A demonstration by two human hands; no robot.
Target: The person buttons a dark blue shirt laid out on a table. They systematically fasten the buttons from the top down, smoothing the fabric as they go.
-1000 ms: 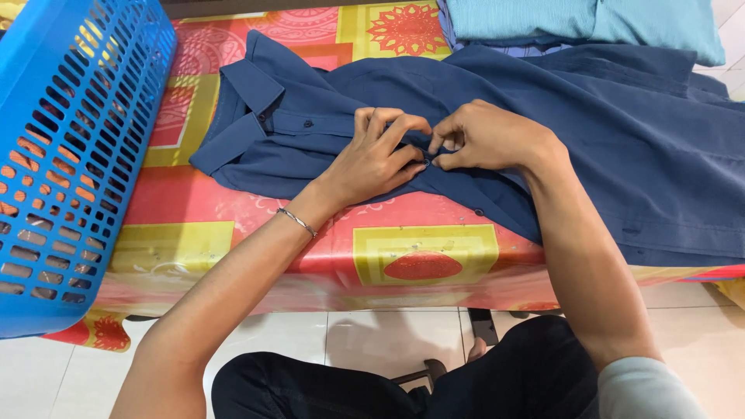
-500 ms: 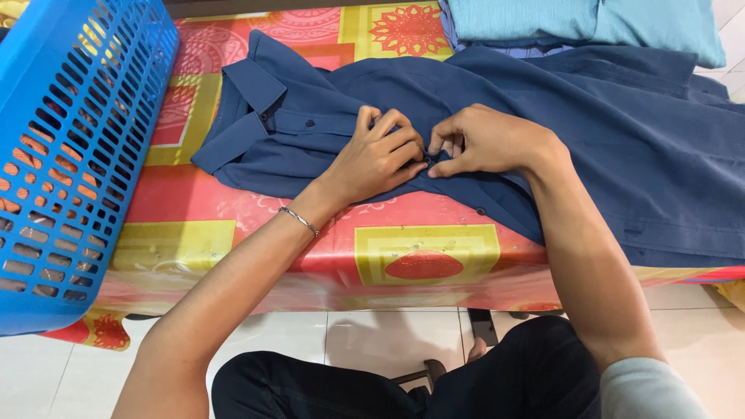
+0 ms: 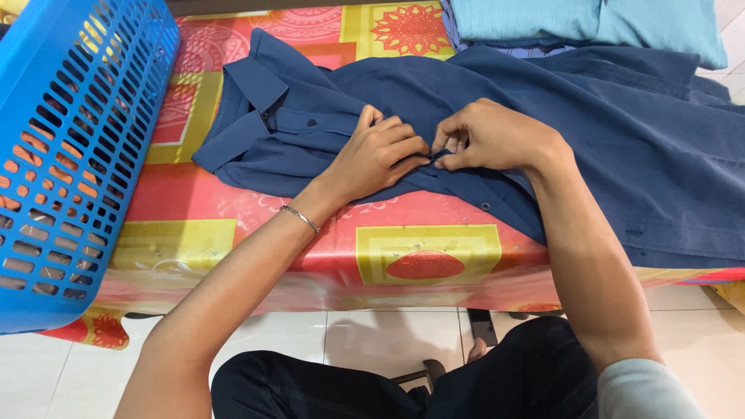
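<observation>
A navy blue collared shirt [image 3: 605, 132] lies spread across a low table, its collar toward the left. My left hand [image 3: 380, 151] pinches the shirt's front placket, with a thin bracelet on the wrist. My right hand [image 3: 489, 140] grips the same placket just to the right, and the fingertips of both hands meet around a small dark button. Another dark button [image 3: 485, 206] shows lower on the placket, near the table's front edge.
The table wears a red and yellow patterned cloth [image 3: 423, 252]. A blue plastic laundry basket [image 3: 70, 147] stands at its left end. Folded light blue fabric [image 3: 590, 19] lies at the back right. White floor tiles and my dark trousers [image 3: 434, 380] are below.
Both hands have stayed on the placket and shifted their fingers slightly around the button. The shirt has barely moved.
</observation>
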